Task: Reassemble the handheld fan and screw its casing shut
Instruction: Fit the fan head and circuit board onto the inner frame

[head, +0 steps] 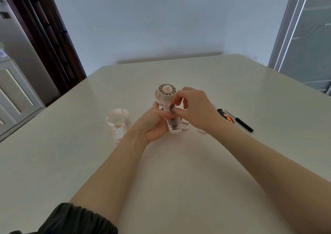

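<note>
The open half of the pale pink handheld fan (166, 95) lies at the middle of the table, its round grille facing up and its handle cavity exposed. My left hand (154, 124) grips the handle from the left side. My right hand (194, 106) reaches in from the right, fingertips pinched on a small dark metal part (171, 108) at the top of the handle cavity. The other casing half (117, 120) lies inside-up on the table to the left, apart from both hands.
A screwdriver with a black and orange handle (226, 117) and a thin black tool (244, 125) lie to the right of my right hand. A thin white loop (186, 126) rests by the fan's base. The cream table (179, 162) ends at a wall behind.
</note>
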Motion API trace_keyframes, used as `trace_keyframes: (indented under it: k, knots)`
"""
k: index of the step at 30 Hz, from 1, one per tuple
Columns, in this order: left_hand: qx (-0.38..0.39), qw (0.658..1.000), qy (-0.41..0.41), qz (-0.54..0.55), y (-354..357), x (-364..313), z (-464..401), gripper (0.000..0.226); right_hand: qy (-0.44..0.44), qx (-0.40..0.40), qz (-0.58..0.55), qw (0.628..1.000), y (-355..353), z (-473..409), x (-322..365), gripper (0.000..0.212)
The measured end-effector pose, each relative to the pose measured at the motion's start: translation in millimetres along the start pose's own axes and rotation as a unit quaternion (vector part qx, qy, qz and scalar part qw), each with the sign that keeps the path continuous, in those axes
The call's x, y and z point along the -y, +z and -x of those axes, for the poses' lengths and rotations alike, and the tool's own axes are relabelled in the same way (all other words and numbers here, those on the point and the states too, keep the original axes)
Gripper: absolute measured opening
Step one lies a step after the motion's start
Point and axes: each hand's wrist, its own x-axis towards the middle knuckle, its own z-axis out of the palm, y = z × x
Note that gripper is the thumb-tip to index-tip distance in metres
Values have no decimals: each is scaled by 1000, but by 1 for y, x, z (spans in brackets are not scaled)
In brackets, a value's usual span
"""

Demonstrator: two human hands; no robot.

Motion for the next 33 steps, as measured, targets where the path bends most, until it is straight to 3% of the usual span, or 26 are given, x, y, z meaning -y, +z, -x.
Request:
trace_keyframes:
  k: [9, 15, 29, 33]
  knots:
    - [28, 999, -8, -29, -1, -1, 0, 58, 52, 0, -52, 997, -1, 0, 2, 8]
    - [20, 999, -9, -32, 0, 1, -1, 48, 32, -2, -8, 999, -1, 1, 5, 10]
    - [27, 999, -13, -11, 1, 3, -2, 48, -20, -2, 108, 994, -2, 4, 9, 13]
    - [23, 1000, -12, -13, 1, 3, -1, 51, -7, 1, 75, 997, -2, 4, 7, 12]
